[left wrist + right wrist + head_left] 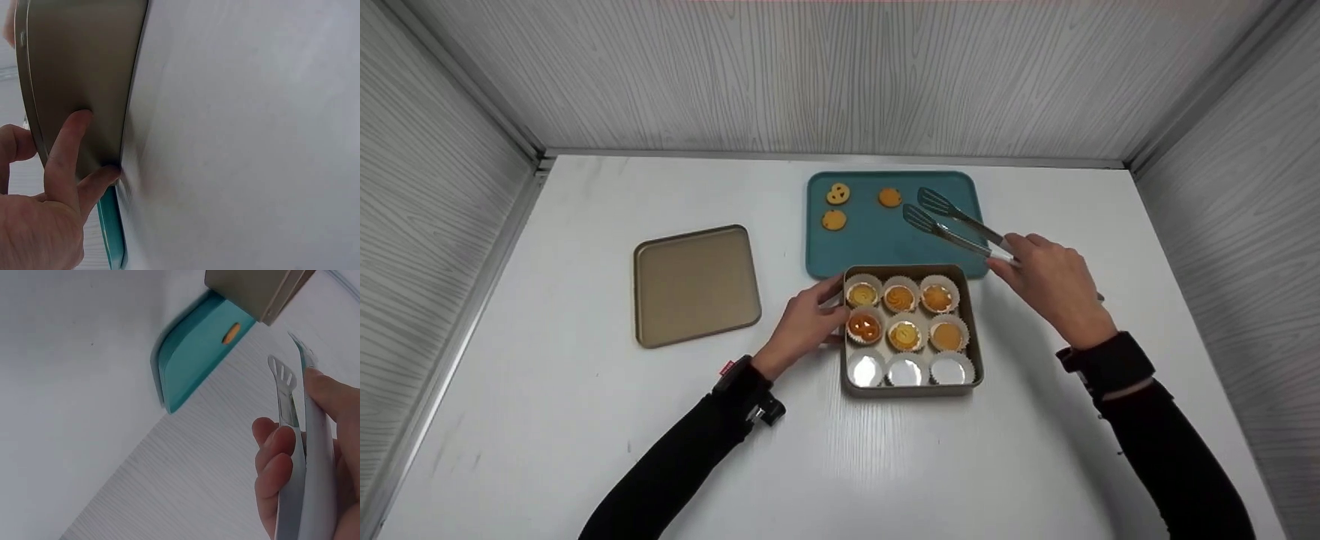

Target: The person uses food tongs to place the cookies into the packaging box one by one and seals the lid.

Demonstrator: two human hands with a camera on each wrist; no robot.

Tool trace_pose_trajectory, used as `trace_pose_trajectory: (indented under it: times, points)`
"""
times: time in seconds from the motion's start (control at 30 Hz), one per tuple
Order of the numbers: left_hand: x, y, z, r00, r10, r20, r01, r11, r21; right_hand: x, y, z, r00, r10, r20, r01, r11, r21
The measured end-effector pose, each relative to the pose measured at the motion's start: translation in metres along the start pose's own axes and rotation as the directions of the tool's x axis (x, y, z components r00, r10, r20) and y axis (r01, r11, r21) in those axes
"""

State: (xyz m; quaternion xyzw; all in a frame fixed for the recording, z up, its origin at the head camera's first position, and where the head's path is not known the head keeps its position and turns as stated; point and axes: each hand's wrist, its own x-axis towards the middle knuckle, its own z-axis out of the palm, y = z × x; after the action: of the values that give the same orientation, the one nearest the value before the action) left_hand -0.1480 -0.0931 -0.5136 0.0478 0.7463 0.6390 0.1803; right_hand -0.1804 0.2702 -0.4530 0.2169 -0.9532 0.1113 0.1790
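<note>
Well, the left hand [804, 321] pinches the tin [911, 391] at its nine-o'clock wall. The right hand [1054, 285] clamps round the tongs [996, 255], whose tips stand apart over the teal tray [877, 244] at the tin's twelve o'clock. Three shiny cups [907, 370] line the tin's six-o'clock side.

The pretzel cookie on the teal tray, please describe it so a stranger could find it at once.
On the white table, find the teal tray just beyond the square tin. The pretzel cookie lies near the tray's far left corner in the head view. Its looped shape with dark openings sets it apart from the two rounder cookies nearby.
</note>
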Motion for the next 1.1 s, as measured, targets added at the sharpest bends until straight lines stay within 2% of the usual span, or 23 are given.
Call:
trace_pose_trajectory:
  times: [0.17, 0.4, 0.57, 0.77, 1.1]
  points:
    - [-0.001, 0.0, 0.001, 1.0, -0.005, 0.003, 0.005, 1.0, -0.021, 0.023, 0.004, 0.017, 0.995, 0.062, 0.075, -0.067, 0.995, 0.067]
    - [-0.001, -0.001, -0.001, 1.0, 0.001, 0.003, -0.001, 1.0, -0.01, 0.048, 0.006, 0.03, 0.977, 0.116, 0.181, -0.142, 0.98, 0.138]
    - [-0.001, -0.001, -0.001, 1.0, 0.001, 0.0, -0.001, 1.0, 0.012, 0.055, 0.005, 0.036, 0.962, 0.143, 0.231, -0.173, 0.978, 0.116]
    - [-0.001, -0.001, -0.001, 1.0, 0.001, 0.006, -0.001, 1.0, 0.016, 0.058, 0.003, 0.04, 0.945, 0.214, 0.248, -0.237, 0.969, 0.065]
    - [-0.001, 0.0, -0.001, 1.0, -0.007, 0.002, 0.007, 1.0, 0.012, 0.06, 0.002, 0.051, 0.954, 0.212, 0.212, -0.242, 0.962, 0.128]
